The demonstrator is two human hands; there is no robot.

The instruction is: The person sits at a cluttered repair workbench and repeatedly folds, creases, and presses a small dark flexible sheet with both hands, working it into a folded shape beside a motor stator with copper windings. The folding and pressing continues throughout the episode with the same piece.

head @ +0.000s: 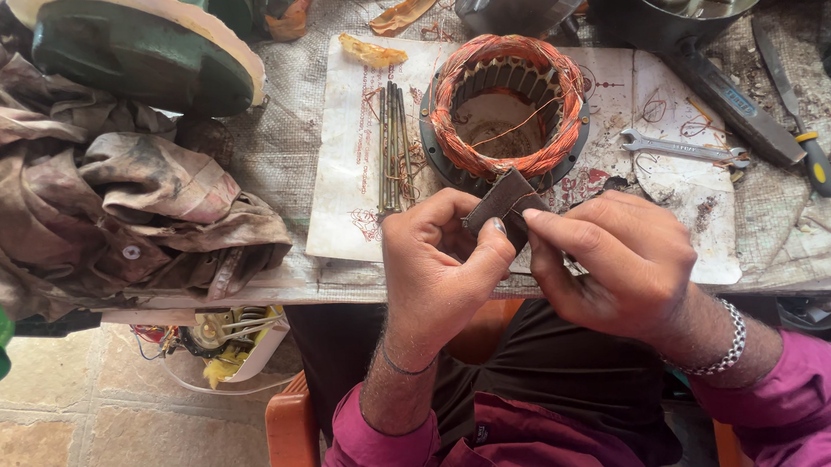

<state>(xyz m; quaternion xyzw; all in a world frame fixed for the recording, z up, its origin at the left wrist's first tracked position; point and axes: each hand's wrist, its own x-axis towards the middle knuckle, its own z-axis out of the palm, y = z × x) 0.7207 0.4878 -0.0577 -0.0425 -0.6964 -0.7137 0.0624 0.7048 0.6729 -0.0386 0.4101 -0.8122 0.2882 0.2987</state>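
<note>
Dirty rags [101, 193] piled left on the desk [278, 146], thin rods [393, 149] beside them. Left hand [436, 261] grip closed on a small dark sanding scrap [501, 203], right hand [611, 261] fingers pinching its other edge, just below the copper-wound motor coil [505, 106]. Spanner [684, 147] and screwdriver [798, 119] further right

Small dark brown pad [501, 206], tilted, btwn fingertips.

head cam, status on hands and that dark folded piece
Left hand and right hand both pinching dark folded piece. Copper-wound stator just beyond. Nothing between.
</note>
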